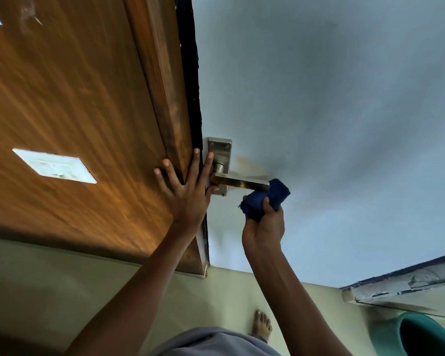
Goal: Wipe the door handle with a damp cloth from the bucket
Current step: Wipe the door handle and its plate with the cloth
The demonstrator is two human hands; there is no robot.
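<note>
Both hands work: right hand (263, 227) fingers clench cloth (265, 199) against handle (239, 183); left hand (188, 191) splayed.

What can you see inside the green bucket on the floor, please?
Only part of the green bucket shows at the picture's lower right corner. Its mouth is dark shadow, so no water or cloth can be made out inside; the bottom is hidden.

Bare forearms, one bare foot (262, 325), grey garment (211, 341) at the waist.
</note>
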